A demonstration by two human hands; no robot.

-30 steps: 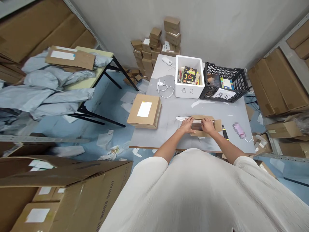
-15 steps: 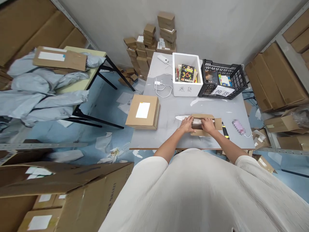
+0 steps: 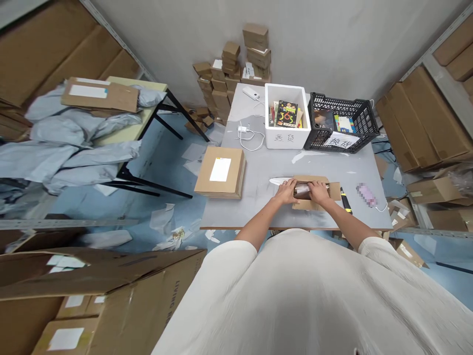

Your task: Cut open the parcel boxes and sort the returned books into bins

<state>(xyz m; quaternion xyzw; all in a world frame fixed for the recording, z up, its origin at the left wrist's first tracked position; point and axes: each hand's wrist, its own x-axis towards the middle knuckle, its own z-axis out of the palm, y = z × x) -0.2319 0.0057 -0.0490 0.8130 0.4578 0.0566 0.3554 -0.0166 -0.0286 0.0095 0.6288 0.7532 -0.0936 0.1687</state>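
A small cardboard box (image 3: 308, 203) lies with its flaps open near the front edge of the table. In it is a shiny brown item (image 3: 302, 191), apparently wrapped; its exact kind cannot be made out. My left hand (image 3: 286, 192) is closed on the item's left end, fingers curled over it. My right hand (image 3: 318, 192) grips its right end, with the fingertips partly hidden inside the box. A black and yellow utility knife (image 3: 346, 200) lies right of the box, near my right hand.
Closed cardboard boxes (image 3: 220, 172) are stacked at the table's left. Behind stand a white foam box (image 3: 286, 139) and a black crate (image 3: 315, 140), both holding books. A white cable (image 3: 254, 140) and a pixelated pink object (image 3: 366, 195) also lie on the table (image 3: 254, 207).
The brown item has shifted and tilted slightly between my hands, so more of the dark box interior shows above it. The whole view has moved a little.
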